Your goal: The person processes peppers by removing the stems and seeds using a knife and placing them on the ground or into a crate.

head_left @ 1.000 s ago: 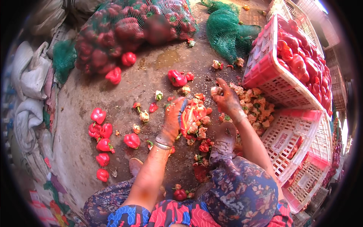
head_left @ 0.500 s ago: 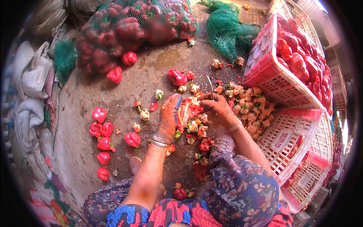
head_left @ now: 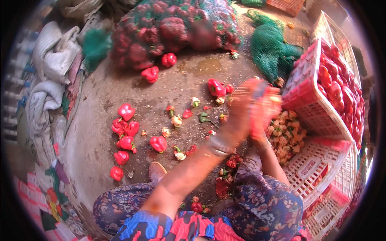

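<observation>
Concrete floor (head_left: 177, 92) strewn with red peppers (head_left: 125, 138); both blurred hands (head_left: 257, 106) clasp one pepper piece (head_left: 263, 114) together.

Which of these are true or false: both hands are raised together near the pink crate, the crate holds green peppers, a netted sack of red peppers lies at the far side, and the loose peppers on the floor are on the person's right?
1. Both hands, left hand and right hand, are raised together beside the pink crate. True; they are blurred.
2. The pink crate holds green peppers. False: they are red.
3. A netted sack of red peppers lies at the far side. True.
4. The loose whole peppers lie on the person's right. False: on the left.
</observation>
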Motion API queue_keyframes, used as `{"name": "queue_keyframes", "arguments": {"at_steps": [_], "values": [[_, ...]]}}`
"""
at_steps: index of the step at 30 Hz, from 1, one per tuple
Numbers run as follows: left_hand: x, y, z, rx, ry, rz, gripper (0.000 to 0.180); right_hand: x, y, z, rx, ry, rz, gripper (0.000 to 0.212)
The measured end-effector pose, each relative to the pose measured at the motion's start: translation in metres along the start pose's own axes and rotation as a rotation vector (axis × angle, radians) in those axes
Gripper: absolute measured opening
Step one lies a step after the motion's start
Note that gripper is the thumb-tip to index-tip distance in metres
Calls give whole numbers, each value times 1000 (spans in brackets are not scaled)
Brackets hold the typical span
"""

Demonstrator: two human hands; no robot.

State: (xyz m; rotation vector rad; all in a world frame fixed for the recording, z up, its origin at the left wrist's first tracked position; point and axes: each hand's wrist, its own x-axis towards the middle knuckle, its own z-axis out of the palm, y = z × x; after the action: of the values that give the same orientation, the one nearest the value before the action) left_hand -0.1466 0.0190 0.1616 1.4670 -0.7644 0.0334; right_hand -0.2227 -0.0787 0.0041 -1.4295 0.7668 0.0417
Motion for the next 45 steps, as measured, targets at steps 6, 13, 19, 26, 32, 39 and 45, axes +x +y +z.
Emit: {"name": "queue_keyframes", "arguments": {"at_steps": [6,13,19,26,32,39,45], "values": [[26,68,51,-803,-438,-49,64,-2,-28,11,82,-490,-76,43],[48,-193,-232,790,403,-412,39,-17,-24,-38,208,-49,178,22],[2,-322,-424,541,824,-971,59,-11,-28,-36,117,-86,196,23],[-4,-291,-314,1038,197,-278,65,-7,-24,-24,54,-84,255,22],[-22,-214,-197,587,12,-161,86,-20,-61,4,167,-170,179,33],[-17,-69,-82,289,-486,222,97,-24,-57,1,687,-440,145,40],[-30,-46,-76,-12,-198,-137,92,-31,-34,10,702,-463,-94,34]]}}
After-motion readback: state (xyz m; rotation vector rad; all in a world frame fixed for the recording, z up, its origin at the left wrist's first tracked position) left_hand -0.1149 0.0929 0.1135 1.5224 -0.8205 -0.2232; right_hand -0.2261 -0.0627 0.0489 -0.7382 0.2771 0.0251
